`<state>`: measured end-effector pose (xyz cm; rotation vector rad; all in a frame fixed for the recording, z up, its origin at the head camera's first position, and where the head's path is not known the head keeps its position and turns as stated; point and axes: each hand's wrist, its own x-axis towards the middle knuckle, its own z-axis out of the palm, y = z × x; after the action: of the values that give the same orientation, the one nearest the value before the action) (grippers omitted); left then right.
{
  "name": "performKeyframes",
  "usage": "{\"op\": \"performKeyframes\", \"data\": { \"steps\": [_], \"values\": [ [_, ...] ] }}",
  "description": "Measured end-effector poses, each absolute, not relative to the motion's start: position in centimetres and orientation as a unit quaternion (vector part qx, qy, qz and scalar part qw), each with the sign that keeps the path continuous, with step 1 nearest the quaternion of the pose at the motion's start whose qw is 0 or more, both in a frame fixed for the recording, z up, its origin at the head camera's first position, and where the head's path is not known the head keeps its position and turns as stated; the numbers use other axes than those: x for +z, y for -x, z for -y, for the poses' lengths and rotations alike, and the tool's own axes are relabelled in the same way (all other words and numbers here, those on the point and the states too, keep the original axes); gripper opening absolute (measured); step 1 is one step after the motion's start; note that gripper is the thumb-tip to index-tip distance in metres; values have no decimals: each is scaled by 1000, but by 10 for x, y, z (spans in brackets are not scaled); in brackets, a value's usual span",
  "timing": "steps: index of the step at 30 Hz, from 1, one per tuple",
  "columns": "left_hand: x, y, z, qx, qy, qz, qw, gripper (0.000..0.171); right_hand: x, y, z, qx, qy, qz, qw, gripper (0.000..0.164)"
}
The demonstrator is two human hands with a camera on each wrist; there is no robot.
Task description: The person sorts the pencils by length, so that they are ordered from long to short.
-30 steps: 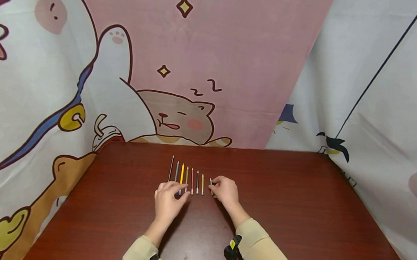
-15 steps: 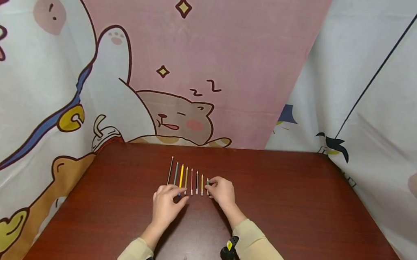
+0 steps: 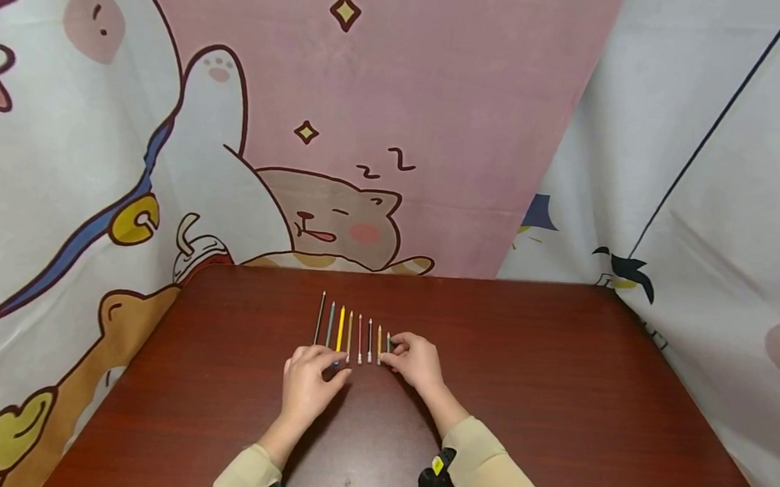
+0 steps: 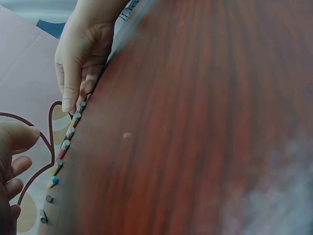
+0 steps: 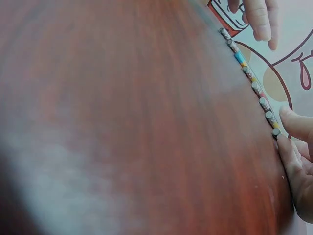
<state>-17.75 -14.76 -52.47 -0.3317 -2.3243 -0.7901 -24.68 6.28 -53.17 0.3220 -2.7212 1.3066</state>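
Several pencils lie side by side on the table in the head view, from a long dark pencil (image 3: 319, 318) at the left to a short green pencil (image 3: 388, 340) at the right end. My right hand (image 3: 419, 365) pinches the short green pencil between thumb and fingers, close beside a short yellow pencil (image 3: 379, 338). Over the lower ends of the longer pencils hovers my left hand (image 3: 308, 382), its fingers loosely bent and holding nothing. It hides the lower part of a teal pencil (image 3: 331, 323) and a thick yellow pencil (image 3: 340, 327). In the right wrist view the pencils' blunt ends form a line.
The dark red wooden table (image 3: 544, 378) spreads out on both sides of the row. Behind it hangs a pink and white cartoon cloth (image 3: 475, 128). A black wrist camera (image 3: 436, 476) sits on the right sleeve.
My right hand has brought the short green pencil leftward, up against the row's right end. The left hand has shifted slightly down and left; the other pencils stay about where they were.
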Motion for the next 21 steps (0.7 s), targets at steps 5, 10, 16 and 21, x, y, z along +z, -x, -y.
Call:
{"op": "performKeyframes", "data": {
  "steps": [5, 10, 16, 21],
  "values": [
    [-524, 176, 149, -298, 125, 888, 327, 28, -534, 245, -64, 406, -134, 901, 70, 52],
    [-524, 176, 150, -303, 124, 890, 317, 28, -535, 244, -63, 386, -145, 907, 84, 56],
    [-524, 177, 149, -297, 130, 889, 323, 29, -533, 244, -61, 377, -145, 910, 93, 54],
    [-521, 177, 149, -294, 138, 886, 331, 31, -533, 244, -64, 410, -148, 896, 89, 51]
  ]
}}
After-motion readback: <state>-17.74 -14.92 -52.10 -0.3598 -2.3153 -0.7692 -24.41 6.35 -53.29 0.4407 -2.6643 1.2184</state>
